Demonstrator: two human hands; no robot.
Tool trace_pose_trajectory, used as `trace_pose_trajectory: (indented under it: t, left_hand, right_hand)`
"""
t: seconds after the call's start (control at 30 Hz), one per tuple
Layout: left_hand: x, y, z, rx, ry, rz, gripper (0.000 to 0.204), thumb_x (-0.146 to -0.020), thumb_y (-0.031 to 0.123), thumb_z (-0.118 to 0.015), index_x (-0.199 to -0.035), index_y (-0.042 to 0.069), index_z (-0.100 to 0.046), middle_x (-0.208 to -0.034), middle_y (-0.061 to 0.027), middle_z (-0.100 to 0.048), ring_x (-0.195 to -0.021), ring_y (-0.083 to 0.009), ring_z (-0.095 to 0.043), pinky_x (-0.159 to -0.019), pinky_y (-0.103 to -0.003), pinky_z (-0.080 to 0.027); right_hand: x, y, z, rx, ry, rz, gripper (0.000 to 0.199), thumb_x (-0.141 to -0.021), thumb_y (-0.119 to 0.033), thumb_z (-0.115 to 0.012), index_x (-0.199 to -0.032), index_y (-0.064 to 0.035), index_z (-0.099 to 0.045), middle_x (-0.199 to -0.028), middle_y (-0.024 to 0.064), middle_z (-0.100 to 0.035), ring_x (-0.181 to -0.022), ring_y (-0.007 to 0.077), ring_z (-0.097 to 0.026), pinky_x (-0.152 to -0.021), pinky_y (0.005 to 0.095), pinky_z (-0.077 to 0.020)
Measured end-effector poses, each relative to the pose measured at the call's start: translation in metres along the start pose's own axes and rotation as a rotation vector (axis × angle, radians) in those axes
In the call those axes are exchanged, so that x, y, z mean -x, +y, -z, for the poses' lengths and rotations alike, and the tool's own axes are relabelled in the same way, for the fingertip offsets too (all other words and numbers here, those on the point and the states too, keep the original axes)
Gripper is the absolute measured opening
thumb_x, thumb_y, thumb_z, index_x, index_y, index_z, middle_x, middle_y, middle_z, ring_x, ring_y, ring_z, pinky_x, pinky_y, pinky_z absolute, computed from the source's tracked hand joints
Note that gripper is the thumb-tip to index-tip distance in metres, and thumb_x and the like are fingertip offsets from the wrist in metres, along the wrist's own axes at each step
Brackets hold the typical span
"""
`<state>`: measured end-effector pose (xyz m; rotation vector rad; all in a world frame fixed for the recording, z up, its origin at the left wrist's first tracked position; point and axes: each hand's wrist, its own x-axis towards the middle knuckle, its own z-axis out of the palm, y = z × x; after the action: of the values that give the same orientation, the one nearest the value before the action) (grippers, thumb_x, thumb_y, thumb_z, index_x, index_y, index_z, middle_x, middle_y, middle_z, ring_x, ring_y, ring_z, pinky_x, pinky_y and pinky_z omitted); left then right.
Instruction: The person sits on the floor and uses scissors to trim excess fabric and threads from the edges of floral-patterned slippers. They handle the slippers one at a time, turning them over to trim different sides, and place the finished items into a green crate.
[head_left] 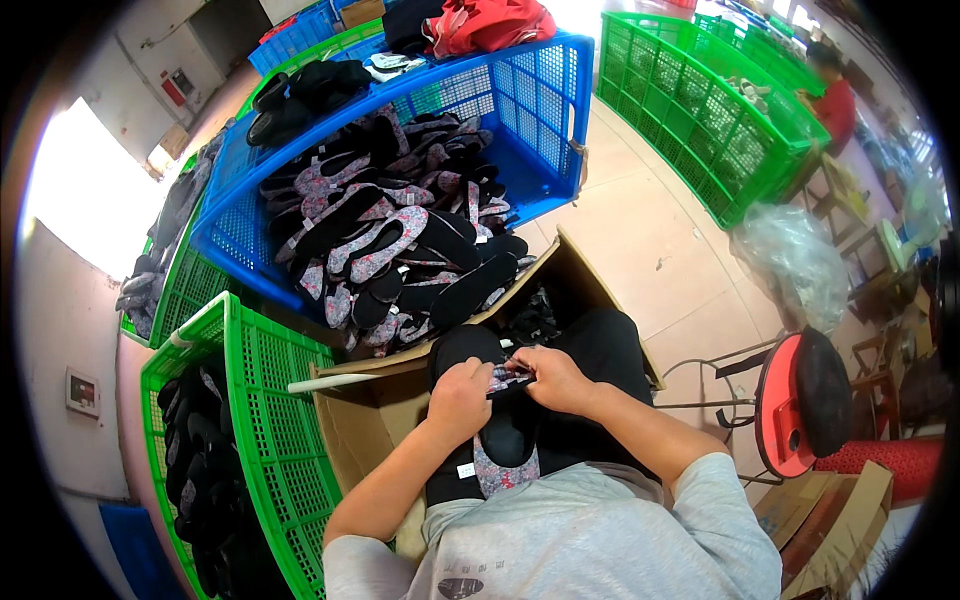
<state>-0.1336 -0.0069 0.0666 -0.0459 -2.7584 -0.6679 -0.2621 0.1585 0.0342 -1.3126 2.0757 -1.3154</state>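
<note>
Across my lap lies a black slipper with floral trim (507, 472), its rounded floral end toward my body and a small white label on its side. My left hand (460, 400) is closed on the slipper's far end. Close beside it, my right hand (552, 380) pinches the same patterned part, with bent fingers. What lies between the fingertips is partly hidden. Just beyond my knees, a cardboard box (365, 405) holds dark items. Past it, a heap of similar floral slippers (388, 245) spills from a tipped blue crate (535, 105).
On my left stands a green crate (285, 440) of dark slippers. More dark footwear (305, 95) rests on the blue crate. To the right are a red round stool (785, 400), a clear plastic bag (795, 260) and a large green crate (700, 110). A person in red (835, 110) is far right.
</note>
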Motion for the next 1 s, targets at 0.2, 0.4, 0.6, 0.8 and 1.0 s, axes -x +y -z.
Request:
trace_pose_trajectory:
  t: [0.2,0.4,0.6,0.8,1.0]
  left_hand:
    - [0.018,0.0,0.015,0.463,-0.122,0.229,0.012,-0.078,0.001,-0.066,-0.09,0.002,-0.065,-0.078,-0.0146,-0.06,-0.072,-0.0325,-0.059,-0.064,-0.04,-0.046]
    - [0.037,0.003,0.021,1.244,-0.23,0.771,0.005,-0.091,0.001,-0.063,-0.096,0.003,-0.067,-0.087,-0.0018,-0.067,-0.08,-0.0112,-0.061,-0.073,-0.028,-0.047]
    - [0.043,0.002,0.038,1.835,-0.304,0.934,0.027,-0.093,0.012,-0.068,-0.116,-0.002,-0.065,-0.107,-0.0066,-0.07,-0.095,-0.0144,-0.067,-0.089,-0.029,-0.053]
    - [0.041,0.015,0.048,1.975,-0.295,0.884,0.047,-0.091,0.025,-0.072,-0.124,-0.005,-0.058,-0.112,-0.0123,-0.069,-0.093,-0.016,-0.068,-0.08,-0.028,-0.056]
    - [0.047,0.02,0.021,2.298,-0.307,0.844,0.036,-0.093,0.021,-0.068,-0.123,0.003,-0.059,-0.104,-0.007,-0.068,-0.067,-0.0035,-0.056,-0.05,-0.015,-0.041]
  right_hand:
    - [-0.004,-0.013,0.021,-0.228,-0.326,0.014,0.023,-0.076,0.002,-0.056,-0.098,-0.0014,-0.063,-0.081,0.01,-0.063,-0.076,0.0227,-0.062,-0.069,0.0353,-0.0484]
    - [0.002,-0.013,0.021,-0.595,-0.536,-0.195,0.019,-0.088,-0.004,-0.058,-0.107,-0.0039,-0.061,-0.083,-0.0053,-0.056,-0.079,0.0042,-0.049,-0.07,0.024,-0.0439]
    - [0.004,-0.012,0.001,-0.778,-0.482,-0.204,0.02,-0.096,-0.013,-0.062,-0.115,-0.0044,-0.061,-0.094,-0.0055,-0.059,-0.083,0.003,-0.053,-0.071,0.0217,-0.0455]
    - [-0.002,-0.023,-0.008,-1.051,-0.396,-0.423,0.018,-0.097,-0.008,-0.061,-0.114,-0.0061,-0.061,-0.099,-0.0027,-0.064,-0.088,0.0054,-0.058,-0.076,0.0225,-0.048]
    - [-0.006,-0.011,-0.037,-1.217,-0.348,-0.275,0.017,-0.094,-0.005,-0.063,-0.111,-0.0053,-0.062,-0.102,0.0006,-0.065,-0.092,0.0079,-0.061,-0.082,0.0236,-0.05]
